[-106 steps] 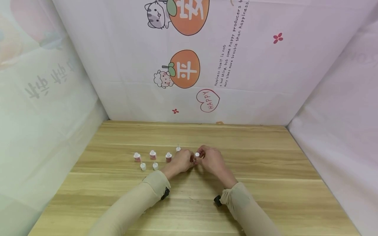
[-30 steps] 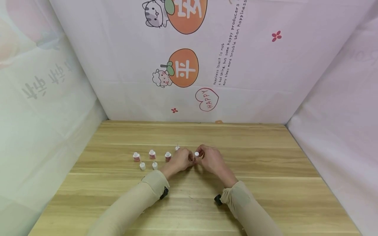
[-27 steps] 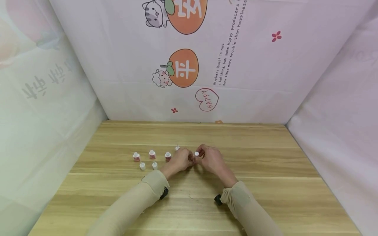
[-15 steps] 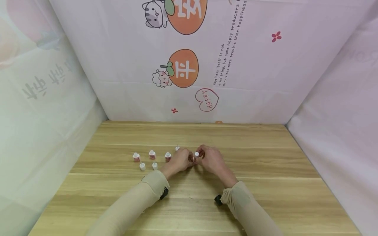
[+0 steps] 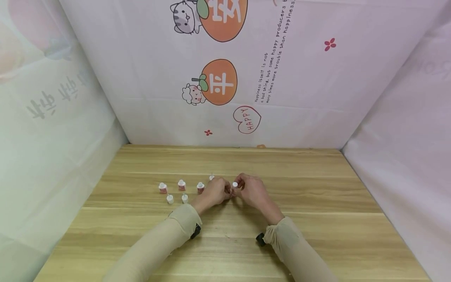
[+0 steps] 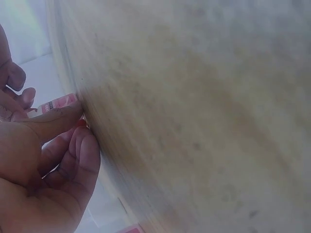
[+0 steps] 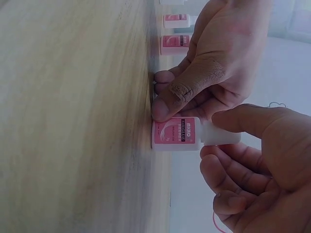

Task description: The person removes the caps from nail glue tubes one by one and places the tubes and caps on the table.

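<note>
A small nail glue bottle (image 7: 175, 133) with a pink label stands upright on the wooden table, between the two hands in the head view. Low on its body, my left hand (image 5: 216, 191) grips it, the thumb lying across its base in the right wrist view. A bit of red (image 6: 81, 123) shows between the left thumb and fingers. My right hand (image 5: 251, 190) pinches the white cap (image 7: 223, 134) on top, thumb on one side and fingers on the other. How tightly the cap sits cannot be seen.
To the left stand more glue bottles without brush caps (image 5: 163, 188), (image 5: 181, 185), (image 5: 200, 188). White brush caps (image 5: 170, 199), (image 5: 184, 199) lie in front of them, brushes up. Another brush cap (image 5: 211, 178) is just behind the left hand. Printed cloth walls (image 5: 299, 117) border the table.
Both hands stay at the same bottle in nearly the same pose. The head view has shifted very slightly; the other bottles and caps keep their places.
</note>
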{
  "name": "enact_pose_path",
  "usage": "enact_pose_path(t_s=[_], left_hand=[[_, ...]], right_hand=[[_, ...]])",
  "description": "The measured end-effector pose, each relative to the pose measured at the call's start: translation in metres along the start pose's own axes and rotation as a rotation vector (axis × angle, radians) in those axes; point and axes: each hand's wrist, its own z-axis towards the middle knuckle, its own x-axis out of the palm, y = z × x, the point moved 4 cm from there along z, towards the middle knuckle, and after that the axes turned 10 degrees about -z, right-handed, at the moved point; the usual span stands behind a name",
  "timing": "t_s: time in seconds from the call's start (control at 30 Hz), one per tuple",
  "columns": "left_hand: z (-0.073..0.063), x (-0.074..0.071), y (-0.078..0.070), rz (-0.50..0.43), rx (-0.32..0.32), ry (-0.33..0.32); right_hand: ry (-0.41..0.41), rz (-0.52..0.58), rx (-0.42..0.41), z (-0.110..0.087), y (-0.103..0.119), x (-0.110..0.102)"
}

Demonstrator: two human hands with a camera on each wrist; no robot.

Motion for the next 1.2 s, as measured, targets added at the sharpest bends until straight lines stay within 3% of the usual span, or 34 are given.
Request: enact_pose_path(t_s=[0.33, 1.2], left_hand=[[-0.0012, -0.0003, -0.0005, -0.002, -0.024, 0.01], [0.0001, -0.0011, 0.0003, 0.013, 0.006, -0.001]], right_hand=[[-0.003, -0.007, -0.008, -0.0002, 0.0002, 0.0009], [-0.003, 0.009, 0.001, 0.0005, 0.001, 0.0011]])
